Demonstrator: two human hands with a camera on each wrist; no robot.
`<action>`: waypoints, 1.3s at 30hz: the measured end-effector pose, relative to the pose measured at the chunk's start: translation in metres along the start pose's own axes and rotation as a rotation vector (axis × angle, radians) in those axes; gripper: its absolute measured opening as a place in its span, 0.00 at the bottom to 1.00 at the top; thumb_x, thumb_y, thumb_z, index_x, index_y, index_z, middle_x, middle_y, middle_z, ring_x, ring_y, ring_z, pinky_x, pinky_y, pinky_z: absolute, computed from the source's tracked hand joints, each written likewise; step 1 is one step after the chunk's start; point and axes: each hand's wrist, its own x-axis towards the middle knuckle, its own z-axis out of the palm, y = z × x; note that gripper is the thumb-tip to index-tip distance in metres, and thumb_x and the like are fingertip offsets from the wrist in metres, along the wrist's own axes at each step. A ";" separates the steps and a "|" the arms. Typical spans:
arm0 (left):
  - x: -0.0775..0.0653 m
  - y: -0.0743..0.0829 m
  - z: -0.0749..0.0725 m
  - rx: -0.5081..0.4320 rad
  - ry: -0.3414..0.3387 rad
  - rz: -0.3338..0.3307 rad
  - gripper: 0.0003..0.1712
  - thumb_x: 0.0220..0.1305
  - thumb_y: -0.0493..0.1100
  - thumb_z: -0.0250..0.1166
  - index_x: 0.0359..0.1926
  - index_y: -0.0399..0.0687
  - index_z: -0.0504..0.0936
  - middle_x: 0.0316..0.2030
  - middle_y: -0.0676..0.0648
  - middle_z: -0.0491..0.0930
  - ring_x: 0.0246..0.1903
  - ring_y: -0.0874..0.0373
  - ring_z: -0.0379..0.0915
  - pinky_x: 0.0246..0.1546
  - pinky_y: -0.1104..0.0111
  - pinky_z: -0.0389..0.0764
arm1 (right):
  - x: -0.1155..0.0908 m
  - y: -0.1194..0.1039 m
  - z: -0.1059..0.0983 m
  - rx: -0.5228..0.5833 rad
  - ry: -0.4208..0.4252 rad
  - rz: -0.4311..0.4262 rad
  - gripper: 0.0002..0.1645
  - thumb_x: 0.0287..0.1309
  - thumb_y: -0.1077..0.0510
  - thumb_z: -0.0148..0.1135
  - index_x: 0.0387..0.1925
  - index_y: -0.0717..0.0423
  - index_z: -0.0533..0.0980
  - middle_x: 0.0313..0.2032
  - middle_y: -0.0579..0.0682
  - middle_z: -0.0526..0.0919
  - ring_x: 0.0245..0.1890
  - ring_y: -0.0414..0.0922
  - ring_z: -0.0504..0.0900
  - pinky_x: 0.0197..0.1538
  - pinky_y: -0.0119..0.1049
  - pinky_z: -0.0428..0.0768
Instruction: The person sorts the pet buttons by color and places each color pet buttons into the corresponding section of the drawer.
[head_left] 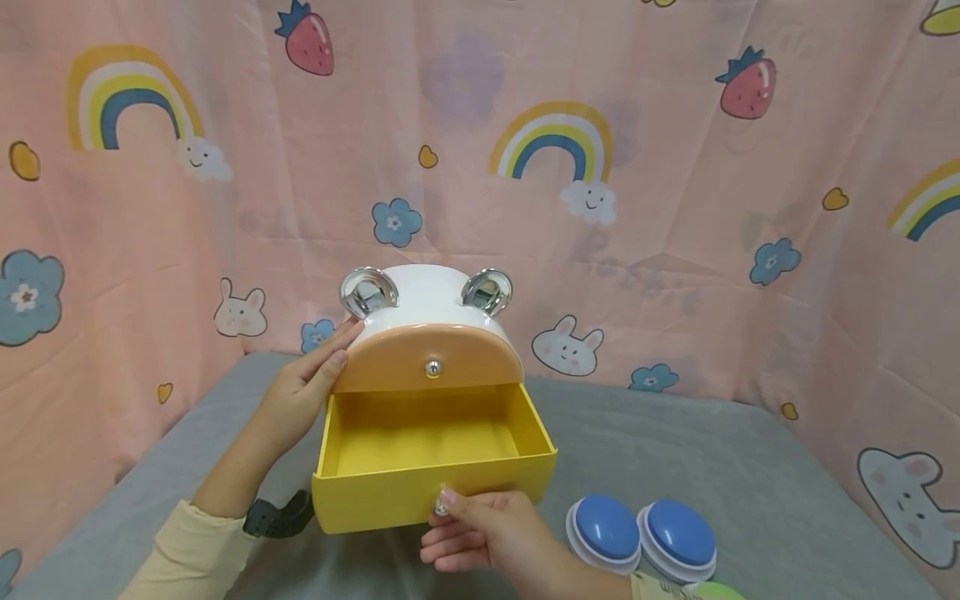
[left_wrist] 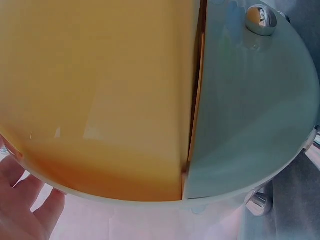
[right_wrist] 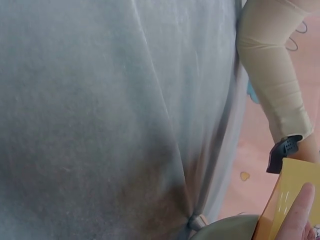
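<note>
A round white storage box (head_left: 426,287) with silver ears stands mid-table. Its yellow drawer (head_left: 390,500) is pulled out, the inside floor showing. Above it sits an orange drawer front (head_left: 405,354) with a silver knob; below, the left wrist view shows a grey-green front (left_wrist: 250,100) with another knob. My right hand (head_left: 498,533) pinches the yellow drawer's silver knob (head_left: 440,505) between thumb and fingers. In the right wrist view, one finger (right_wrist: 299,210) lies along the yellow front. My left hand (head_left: 300,392) rests against the box's left side, fingers fairly straight below the left ear.
Two blue-topped round buttons (head_left: 607,527) with white bases sit right of the drawer. Part of a green round thing (head_left: 716,591) shows at the bottom edge. Grey cloth (head_left: 757,483) covers the table, and a pink printed curtain (head_left: 675,150) hangs behind.
</note>
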 end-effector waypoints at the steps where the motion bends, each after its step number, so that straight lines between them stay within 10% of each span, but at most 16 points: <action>1: 0.000 0.000 0.000 -0.003 0.000 0.001 0.27 0.79 0.54 0.44 0.75 0.64 0.61 0.78 0.52 0.53 0.78 0.46 0.46 0.73 0.41 0.57 | -0.001 0.001 0.000 0.000 -0.005 0.004 0.31 0.68 0.42 0.58 0.45 0.71 0.81 0.34 0.52 0.90 0.33 0.40 0.89 0.44 0.38 0.88; 39: 0.001 -0.003 0.000 -0.023 -0.001 0.027 0.26 0.80 0.52 0.45 0.75 0.65 0.62 0.78 0.53 0.54 0.78 0.48 0.46 0.74 0.43 0.56 | -0.018 0.012 -0.005 0.080 -0.099 0.010 0.27 0.68 0.45 0.60 0.44 0.69 0.82 0.32 0.48 0.90 0.32 0.38 0.90 0.41 0.32 0.88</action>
